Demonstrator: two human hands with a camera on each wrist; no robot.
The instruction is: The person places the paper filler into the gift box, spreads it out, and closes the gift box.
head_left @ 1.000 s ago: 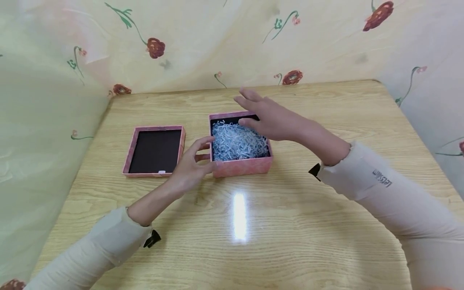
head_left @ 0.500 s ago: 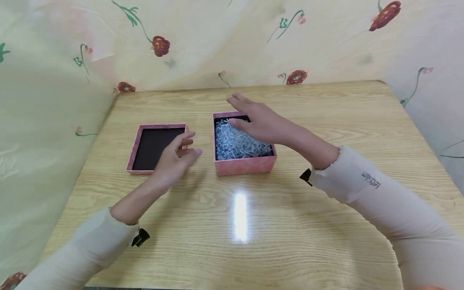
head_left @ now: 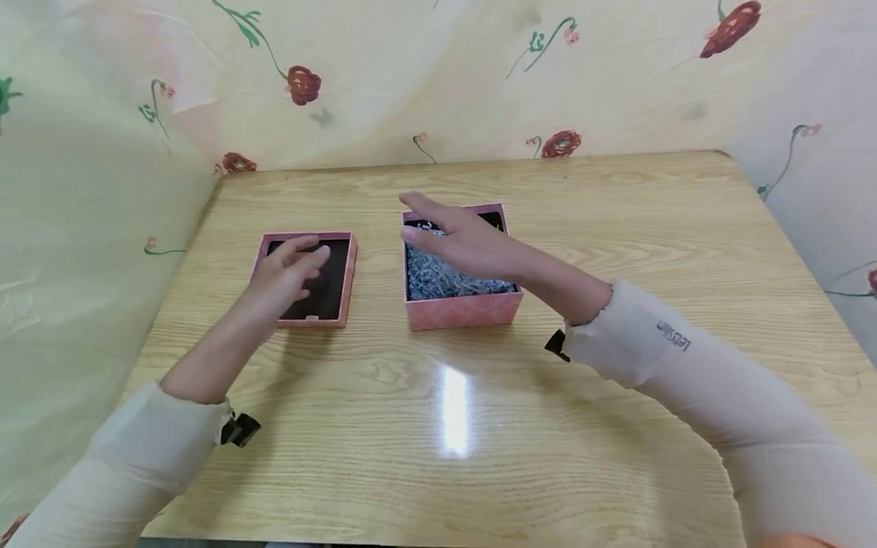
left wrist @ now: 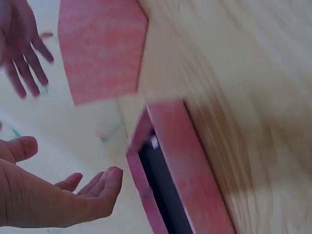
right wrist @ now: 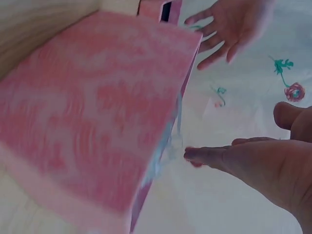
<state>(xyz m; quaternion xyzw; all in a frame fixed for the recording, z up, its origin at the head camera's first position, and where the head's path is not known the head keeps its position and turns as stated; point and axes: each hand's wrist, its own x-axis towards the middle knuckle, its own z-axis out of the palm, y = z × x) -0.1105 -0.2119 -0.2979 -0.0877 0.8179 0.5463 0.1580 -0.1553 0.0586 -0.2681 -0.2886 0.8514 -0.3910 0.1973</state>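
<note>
A pink box (head_left: 463, 312) filled with pale blue shredded paper (head_left: 445, 275) stands mid-table. My right hand (head_left: 469, 242) hovers over it, fingers extended and holding nothing, hiding part of the filling. To the left lies a shallow pink lid (head_left: 351, 281), its black inside facing up. Above that lid is my left hand (head_left: 277, 281), its fingers loosely bent with nothing in them. In the left wrist view the left hand (left wrist: 63, 195) is raised beside the lid (left wrist: 187, 165). The right wrist view shows the right hand (right wrist: 258, 165) beyond the box's rim, near the paper (right wrist: 158, 158).
The wood-grain table (head_left: 384, 426) has a bright light reflection (head_left: 455, 411) in front of the box. A floral cloth (head_left: 438, 84) hangs behind the table and along both sides. Bare tabletop separates the lid from the box.
My left hand has left the box's left side and moved left over the lid. My right hand has shifted left and slightly lower across the box. Box and lid stay in place.
</note>
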